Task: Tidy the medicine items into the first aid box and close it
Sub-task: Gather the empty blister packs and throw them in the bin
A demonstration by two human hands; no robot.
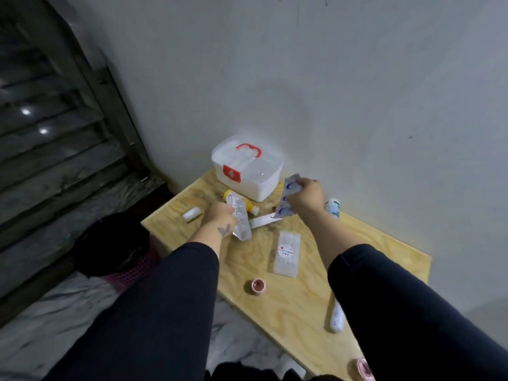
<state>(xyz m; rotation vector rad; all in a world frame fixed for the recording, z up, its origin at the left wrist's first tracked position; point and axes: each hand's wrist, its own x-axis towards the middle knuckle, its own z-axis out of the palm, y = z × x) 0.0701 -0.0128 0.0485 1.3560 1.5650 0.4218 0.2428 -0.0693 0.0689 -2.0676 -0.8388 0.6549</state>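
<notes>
Gripping clear blister strip (242, 218), left hand (218, 215) curled round it above table (384, 243); right hand (305, 195) pinched blue-printed sachet (287, 199) just beside closed first aid box (247, 167) at table's far corner

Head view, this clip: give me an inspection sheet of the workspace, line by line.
Surface: plywood table set into a wall corner.
Job's things: first aid box, white with red handle, lid shut, at the far corner; clear packet, small tape roll, white tube, bandage roll, yellow bottle, white bottle and a flat white strip lie loose on the table.
Clutter: pink item at the near edge, cut off by the frame.
Hands: left hand grips a clear wrapped pack; right hand grips a blue-printed sachet strip.
Cables: nothing seen.
Surroundings: grey wall, dark slatted door, black-lined bin, marbled floor.
</notes>
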